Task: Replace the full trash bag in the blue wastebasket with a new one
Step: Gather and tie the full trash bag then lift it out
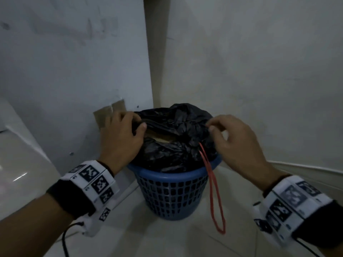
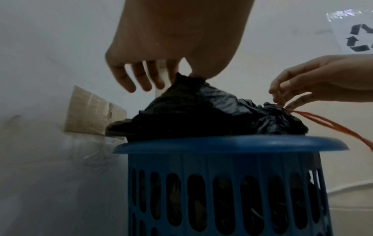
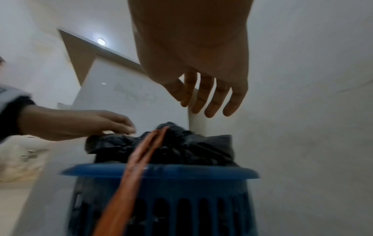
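Note:
A blue slotted wastebasket (image 1: 172,193) stands in a corner on the floor, with a full black trash bag (image 1: 172,151) bulging over its rim (image 2: 230,143). My left hand (image 1: 140,123) pinches the bag's left edge between thumb and fingers, lifting it to a peak (image 2: 181,79). My right hand (image 1: 210,127) pinches the gathered plastic on the right, where a red drawstring loop (image 1: 213,191) comes out and hangs down the basket's front. The bag's mouth is partly open and shows brown cardboard (image 1: 161,138). In the right wrist view the other fingers (image 3: 214,99) hang straight above the bag (image 3: 181,146).
A white panel with brown tape patches (image 1: 109,114) stands close on the left. A plain wall closes in behind and to the right, with a recycling sign (image 2: 359,38) on it. A glossy white object (image 1: 18,164) sits at far left. Pale floor tiles (image 1: 167,238) lie in front.

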{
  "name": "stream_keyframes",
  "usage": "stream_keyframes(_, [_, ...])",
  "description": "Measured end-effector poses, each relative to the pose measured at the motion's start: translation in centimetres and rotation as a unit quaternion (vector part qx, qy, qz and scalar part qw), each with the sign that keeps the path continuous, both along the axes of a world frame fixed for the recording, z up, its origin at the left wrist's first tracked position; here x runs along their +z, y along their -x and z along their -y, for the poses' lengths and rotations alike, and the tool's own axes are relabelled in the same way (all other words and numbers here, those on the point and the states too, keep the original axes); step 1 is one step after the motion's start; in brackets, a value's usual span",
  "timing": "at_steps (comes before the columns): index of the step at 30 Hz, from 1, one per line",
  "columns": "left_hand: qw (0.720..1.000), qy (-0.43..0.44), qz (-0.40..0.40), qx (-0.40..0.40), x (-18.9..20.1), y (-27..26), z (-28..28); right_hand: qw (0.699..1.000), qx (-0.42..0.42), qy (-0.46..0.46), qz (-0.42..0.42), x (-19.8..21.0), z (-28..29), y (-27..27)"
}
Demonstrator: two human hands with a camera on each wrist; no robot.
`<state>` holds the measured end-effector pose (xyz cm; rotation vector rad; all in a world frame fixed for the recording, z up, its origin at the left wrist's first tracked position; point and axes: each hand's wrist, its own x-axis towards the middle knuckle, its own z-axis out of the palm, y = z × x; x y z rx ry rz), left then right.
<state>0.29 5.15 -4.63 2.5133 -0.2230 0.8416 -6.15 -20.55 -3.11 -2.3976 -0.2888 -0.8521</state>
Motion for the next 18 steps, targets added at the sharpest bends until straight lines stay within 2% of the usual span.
stream_keyframes(3, [0.987,-0.006,-0.162,-0.002,-0.6,-0.2,-1.4,0.995,0.077,0.056,0.026,-0.5,-4.1,0.0])
stream_keyframes(5, [0.976,-0.043,-0.212,-0.034,-1.2,-0.3,-2.2,0.986,0.119,0.114,0.022,-1.2,-6.1,0.1])
stream_keyframes(8, [0.969,-0.044,-0.236,-0.052,-1.2,0.2,-2.9,0.972,0.130,0.190,-0.044,-2.3,-7.5,-0.1])
stream_keyframes(11, [0.974,0.034,-0.204,-0.093,-0.4,0.8,-2.7,0.968,0.086,0.213,-0.099,-2.9,-7.4,-0.1])
stream_keyframes(13, [0.975,0.098,-0.163,-0.114,0.5,1.4,-2.2,0.973,0.046,0.205,-0.090,-3.0,-7.1,-0.3])
stream_keyframes(15, [0.965,0.169,-0.146,-0.139,1.3,1.6,-1.5,0.983,0.021,0.166,-0.073,-2.9,-6.8,-0.3])
stream_keyframes(16, [0.951,0.215,-0.159,-0.155,1.7,1.7,-1.2,0.989,0.022,0.126,-0.071,-2.7,-6.9,-0.4])
stream_keyframes(18, [0.903,0.306,-0.232,-0.191,2.5,2.0,-0.5,0.996,0.057,0.021,-0.071,-1.9,-7.4,-0.4])
